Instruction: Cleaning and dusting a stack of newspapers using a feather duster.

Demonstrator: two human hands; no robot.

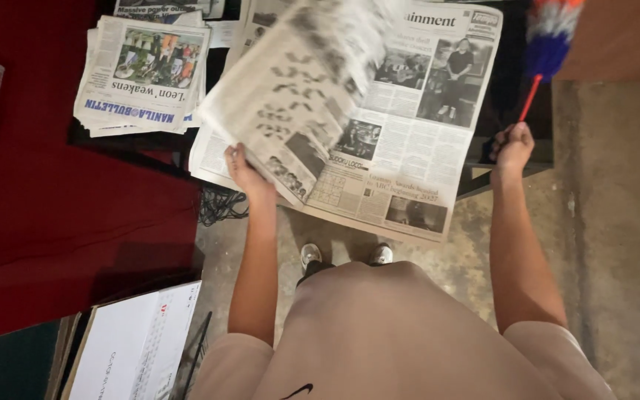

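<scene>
Two hands are busy at once. The left hand (244, 169) pinches the lower corner of a newspaper sheet (298, 89) and holds it lifted, its top edge blurred with motion. Under that sheet an open newspaper spread (401, 148) lies flat on a dark tabletop (509, 96), its near edge hanging over the side. The right hand (512, 146) is clenched around the thin red handle of a feather duster (550, 37), whose blue, white and orange head points up and away, just beside the spread's far right corner. To the left, a folded newspaper stack (142, 74) rests by a red cloth (61, 215). Down on the concrete floor (616, 222), white shoes (311, 255) peek out, and a white calendar (138, 344) sits lower left.
</scene>
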